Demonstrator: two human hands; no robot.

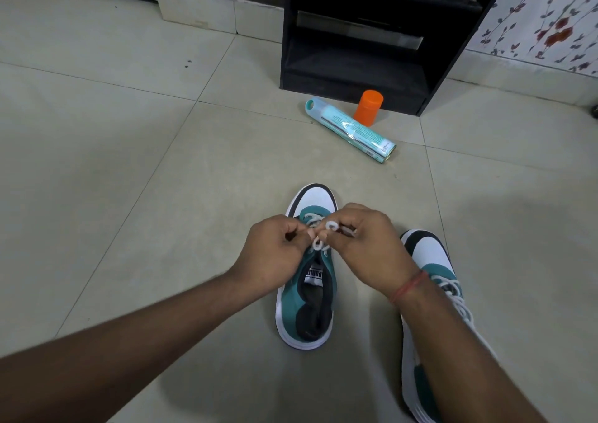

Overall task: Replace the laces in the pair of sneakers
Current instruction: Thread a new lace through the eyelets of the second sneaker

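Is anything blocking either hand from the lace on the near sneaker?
No. Both the left hand and the right hand already pinch the white lace over the sneaker; nothing lies between.

Floor (129, 170): large pale beige tiles with thin dark grout lines, evenly lit, soft shadow at the right. Black open-shelved cabinet (356, 63): stands against the far wall, a drawer front midway up. Wall (547, 15), upper right: white covering with red flowers and grey leaves. Pale skirting block (200, 8), upper left.
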